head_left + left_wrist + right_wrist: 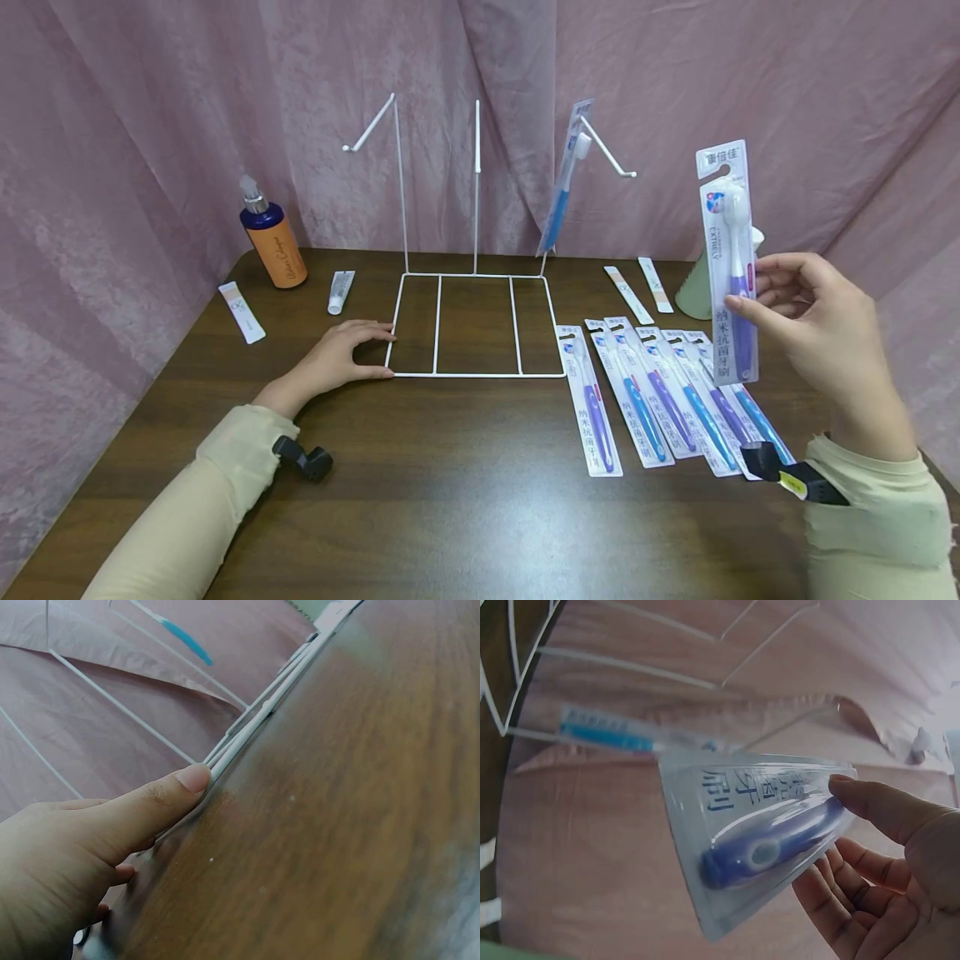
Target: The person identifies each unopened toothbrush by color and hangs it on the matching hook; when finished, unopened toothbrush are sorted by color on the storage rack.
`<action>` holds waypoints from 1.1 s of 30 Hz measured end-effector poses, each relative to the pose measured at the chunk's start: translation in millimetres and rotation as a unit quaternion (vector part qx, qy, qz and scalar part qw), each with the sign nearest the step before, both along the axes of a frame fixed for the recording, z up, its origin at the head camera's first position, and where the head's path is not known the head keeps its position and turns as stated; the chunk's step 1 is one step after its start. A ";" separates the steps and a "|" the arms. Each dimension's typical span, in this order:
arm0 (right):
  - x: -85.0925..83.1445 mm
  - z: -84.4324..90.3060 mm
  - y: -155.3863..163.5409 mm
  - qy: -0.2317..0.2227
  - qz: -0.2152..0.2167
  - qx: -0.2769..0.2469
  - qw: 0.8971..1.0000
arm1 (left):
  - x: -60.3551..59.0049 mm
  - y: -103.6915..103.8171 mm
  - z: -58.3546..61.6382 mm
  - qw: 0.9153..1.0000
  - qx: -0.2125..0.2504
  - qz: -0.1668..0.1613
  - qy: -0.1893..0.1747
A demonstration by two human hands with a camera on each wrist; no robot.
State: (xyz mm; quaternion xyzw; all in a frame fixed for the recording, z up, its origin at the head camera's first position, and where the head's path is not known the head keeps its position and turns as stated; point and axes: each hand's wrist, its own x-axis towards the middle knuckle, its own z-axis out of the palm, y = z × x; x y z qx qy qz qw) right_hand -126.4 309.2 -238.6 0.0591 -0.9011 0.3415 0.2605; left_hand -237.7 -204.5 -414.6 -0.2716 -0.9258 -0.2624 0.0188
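My right hand (832,333) holds up a purple toothbrush in its clear blister pack (720,275), thumb on the front and fingers behind. Its card has a hook-shaped hanging slot at the top. In the right wrist view the pack's lower end (757,840) points away from the hand. At the left, my left hand (337,362) touches the front left corner of a white wire rack (480,376), thumb and fingers spread apart. In the left wrist view the thumb lies straight against the wire. A packaged blue toothbrush (564,183) hangs on the rack's right hook (611,150).
Several packaged toothbrushes (637,400) lie fanned right of the rack. Behind them are two sachets (628,294) and a green bottle (693,292), partly hidden by the held pack. An orange bottle (277,250), a small tube (341,292) and a sachet (242,312) are on the left.
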 end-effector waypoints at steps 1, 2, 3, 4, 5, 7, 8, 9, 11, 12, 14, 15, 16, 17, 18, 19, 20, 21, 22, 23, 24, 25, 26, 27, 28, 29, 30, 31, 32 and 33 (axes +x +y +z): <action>-0.3 0.8 -4.2 0.005 0.005 -0.003 1.000 | -0.2 -0.1 -0.2 1.000 -0.001 0.001 -0.001; -0.4 1.7 -8.5 0.010 0.011 -0.005 1.000 | -0.2 0.0 0.0 1.000 -0.001 0.002 -0.002; -0.5 2.5 -12.9 0.015 0.015 -0.006 1.000 | -0.2 0.1 0.4 1.000 -0.001 0.002 -0.004; -0.5 3.1 -17.3 0.020 0.020 -0.005 1.000 | -0.4 0.1 0.6 1.000 -0.001 0.002 -0.004; -0.5 3.5 -21.4 0.025 0.025 -0.003 0.999 | -0.8 0.0 0.3 1.000 -0.003 0.003 -0.003; -0.3 4.2 -30.0 0.035 0.036 -0.001 0.999 | -1.2 0.2 -0.1 1.000 -0.004 0.002 0.001; -0.1 4.3 -34.3 0.039 0.041 0.000 0.998 | -1.4 0.5 -0.3 1.000 -0.004 0.002 0.003; 0.2 4.0 -38.3 0.041 0.044 -0.004 0.998 | -1.8 0.7 -0.8 1.000 -0.003 0.001 0.005; 1.1 4.1 -46.6 0.042 0.048 -0.004 0.998 | -2.7 1.0 -1.7 1.000 -0.003 0.001 0.007; 1.4 4.1 -50.8 0.046 0.050 -0.002 0.998 | -2.8 1.3 -1.6 1.000 -0.002 0.000 0.006; 1.4 3.6 -59.6 0.056 0.057 0.004 0.997 | -3.1 1.4 -1.6 1.000 -0.001 0.000 0.004; 0.8 3.1 -64.5 0.060 0.063 0.006 0.996 | -3.3 1.3 -1.5 1.000 -0.001 0.000 0.004; 0.0 2.9 -69.9 0.067 0.070 0.011 0.995 | -3.4 1.1 -1.4 1.000 -0.001 0.000 0.004; -1.2 2.2 -75.1 0.074 0.078 0.014 0.994 | -3.5 0.9 -1.3 1.000 0.000 -0.001 0.003; -3.2 1.1 -80.7 0.080 0.088 0.012 0.993 | -3.7 0.7 -1.3 1.000 0.000 -0.001 0.004; -5.5 -0.1 -86.7 0.083 0.096 0.007 0.992 | -3.6 0.1 -1.4 1.000 0.000 0.000 0.005; -8.2 -1.6 -92.9 0.085 0.103 0.001 0.991 | -3.5 -0.5 -1.6 1.000 -0.001 0.000 0.007; -11.8 -3.5 -99.9 0.086 0.110 -0.001 0.990 | -3.6 -1.1 -1.9 1.000 -0.002 0.001 0.009; -15.4 -5.3 -106.7 0.087 0.116 -0.004 0.990 | -3.8 -1.6 -2.2 1.000 -0.003 0.001 0.010; -19.3 -7.5 -113.3 0.086 0.120 -0.010 0.989 | -4.0 -2.0 -2.5 1.000 -0.004 0.001 0.013; -23.4 -9.6 -119.8 0.086 0.124 -0.014 0.988 | -4.2 -2.3 -2.8 1.000 -0.004 0.002 0.014; -27.1 -11.4 -126.3 0.085 0.126 -0.018 0.988 | -4.2 -2.3 -3.1 1.000 -0.004 0.003 0.015; -31.0 -13.1 -132.4 0.085 0.129 -0.021 0.988 | -4.3 -2.1 -3.3 1.000 -0.003 0.003 0.015; -34.6 -14.5 -138.2 0.083 0.132 -0.026 0.987 | -4.3 -1.8 -3.7 1.000 -0.002 0.003 0.016; -37.7 -15.5 -143.5 0.083 0.133 -0.030 0.987 | -4.2 -2.1 -3.7 1.000 -0.002 0.003 0.016; -40.4 -16.4 -148.4 0.083 0.133 -0.033 0.987 | -4.1 -2.2 -3.7 1.000 -0.001 0.003 0.016; -42.7 -16.9 -152.7 0.083 0.134 -0.034 0.987 | -4.0 -2.2 -3.6 1.000 0.000 0.003 0.016; -44.9 -17.4 -156.4 0.084 0.136 -0.034 0.987 | -4.0 -2.2 -3.5 1.000 0.000 0.003 0.017; -46.8 -18.1 -159.5 0.084 0.137 -0.033 0.986 | -4.2 -2.3 -3.4 1.000 0.000 0.002 0.016; -48.2 -18.7 -162.3 0.084 0.138 -0.031 0.986 | -4.2 -2.5 -3.2 1.000 -0.001 0.002 0.017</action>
